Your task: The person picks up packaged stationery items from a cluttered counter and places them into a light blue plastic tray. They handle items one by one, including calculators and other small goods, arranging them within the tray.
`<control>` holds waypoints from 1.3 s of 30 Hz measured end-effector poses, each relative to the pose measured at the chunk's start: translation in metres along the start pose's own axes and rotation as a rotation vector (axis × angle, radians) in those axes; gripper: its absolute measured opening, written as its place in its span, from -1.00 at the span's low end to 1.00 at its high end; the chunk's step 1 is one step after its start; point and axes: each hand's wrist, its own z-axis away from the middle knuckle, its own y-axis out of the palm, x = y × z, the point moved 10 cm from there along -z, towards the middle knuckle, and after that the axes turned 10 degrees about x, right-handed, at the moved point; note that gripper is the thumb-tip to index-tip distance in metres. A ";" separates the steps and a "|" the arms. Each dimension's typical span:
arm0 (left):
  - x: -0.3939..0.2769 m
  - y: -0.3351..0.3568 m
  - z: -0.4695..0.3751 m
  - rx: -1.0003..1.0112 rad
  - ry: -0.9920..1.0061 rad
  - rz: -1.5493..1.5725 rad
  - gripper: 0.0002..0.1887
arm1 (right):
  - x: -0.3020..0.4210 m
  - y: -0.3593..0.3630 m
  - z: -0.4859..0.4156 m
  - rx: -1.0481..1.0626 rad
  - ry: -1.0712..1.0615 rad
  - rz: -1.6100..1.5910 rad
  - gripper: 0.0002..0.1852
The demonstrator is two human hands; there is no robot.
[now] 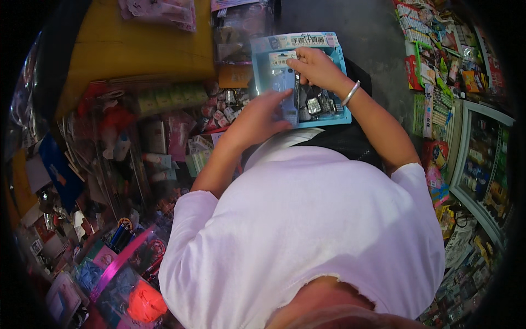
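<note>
A light blue cardboard display box (345, 82) with a printed raised header sits before me at my lap. Inside lie several watch calculators (314, 106) in clear packaging. My right hand (318, 68), with a silver bangle at its wrist, grips the top of one packet by its white header card (277, 60). Within that packet a pale blue watch calculator (291, 96) runs lengthwise down the left part of the box. My left hand (263, 117) is blurred over the packet's lower left side, thumb and fingers apart; whether it touches the packet is unclear.
A brown cardboard carton (144, 45) stands at upper left, with a pink packet (162, 12) on it. Small packaged goods crowd the left side, near a red-orange bundle (146, 301). At right are snack packets (472, 80) and a glass-fronted cabinet (478, 160). Grey floor (328, 16) shows ahead.
</note>
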 end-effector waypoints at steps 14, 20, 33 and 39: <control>0.013 -0.012 0.003 -0.072 -0.185 -0.270 -0.47 | -0.004 0.015 -0.008 -0.045 -0.045 0.196 -0.57; 0.014 -0.013 0.001 -0.024 -0.274 -0.548 -0.52 | 0.023 -0.009 0.012 -0.108 -0.142 0.369 -0.60; 0.009 0.002 -0.024 0.139 -0.106 -0.755 -0.37 | -0.002 -0.063 0.078 -0.310 -0.038 0.282 -0.77; -0.026 0.000 -0.057 -0.144 0.145 -0.622 -0.35 | -0.003 -0.081 0.078 -0.451 -0.044 0.357 -0.77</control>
